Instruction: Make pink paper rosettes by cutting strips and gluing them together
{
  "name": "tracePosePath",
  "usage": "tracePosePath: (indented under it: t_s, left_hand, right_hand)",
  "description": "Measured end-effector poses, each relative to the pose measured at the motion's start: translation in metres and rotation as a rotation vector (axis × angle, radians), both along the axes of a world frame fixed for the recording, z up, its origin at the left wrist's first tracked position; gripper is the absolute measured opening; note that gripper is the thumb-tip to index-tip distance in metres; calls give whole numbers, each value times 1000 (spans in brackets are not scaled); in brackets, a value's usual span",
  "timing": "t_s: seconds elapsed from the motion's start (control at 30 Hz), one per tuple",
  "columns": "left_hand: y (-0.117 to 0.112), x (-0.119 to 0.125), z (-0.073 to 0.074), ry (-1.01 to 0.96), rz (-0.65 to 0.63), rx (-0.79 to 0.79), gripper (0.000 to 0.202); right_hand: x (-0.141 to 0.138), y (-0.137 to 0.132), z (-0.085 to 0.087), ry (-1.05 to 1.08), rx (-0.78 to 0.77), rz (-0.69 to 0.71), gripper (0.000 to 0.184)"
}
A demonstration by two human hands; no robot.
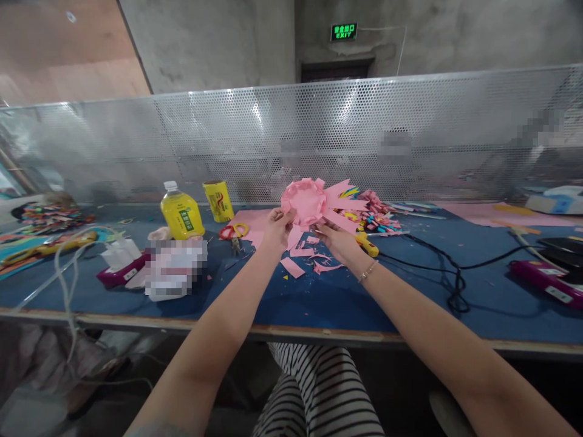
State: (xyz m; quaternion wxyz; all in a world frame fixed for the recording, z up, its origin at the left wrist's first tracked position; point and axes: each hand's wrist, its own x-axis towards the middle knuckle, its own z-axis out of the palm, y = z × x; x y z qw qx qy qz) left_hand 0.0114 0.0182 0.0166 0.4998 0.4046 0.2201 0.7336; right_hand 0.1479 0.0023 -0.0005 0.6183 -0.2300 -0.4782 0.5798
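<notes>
A pink paper rosette [304, 201] with a ruffled rim and pointed paper tails is held up above the table. My left hand [281, 226] grips its lower left edge, with the thumb on the front. At its lower right, my right hand [336, 238] pinches it near the tails. Beneath lie pink paper scraps [293, 267] and a larger pink sheet [250, 226]. A yellow-handled tool [367, 244], perhaps a glue gun, rests just beyond my right hand. Red-and-yellow-handled scissors [234, 231] and small pliers [235, 245] lie left of my left hand.
A yellow liquid bottle [181, 212] and a yellow can [218, 201] stand at left, near a purple power strip [121, 267]. Colourful paper pieces [380, 212] are heaped behind right. Black cable [455, 273] crosses the right side. A perforated metal panel [255, 139] borders the back.
</notes>
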Motion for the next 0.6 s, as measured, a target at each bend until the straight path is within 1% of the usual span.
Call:
tracePosePath:
  t_s: [0.27,0.47,0.6]
  left_hand:
    - [-4,1,3,4,48,-26,34]
    - [-6,2,4,-1,46,-17,37]
    - [-5,2,4,30,70,0,35]
  right_hand:
    - [0,-2,1,-18,4,20,20]
    - [0,-1,-1,25,-58,25,30]
    - [1,-1,0,-6,-66,34,31]
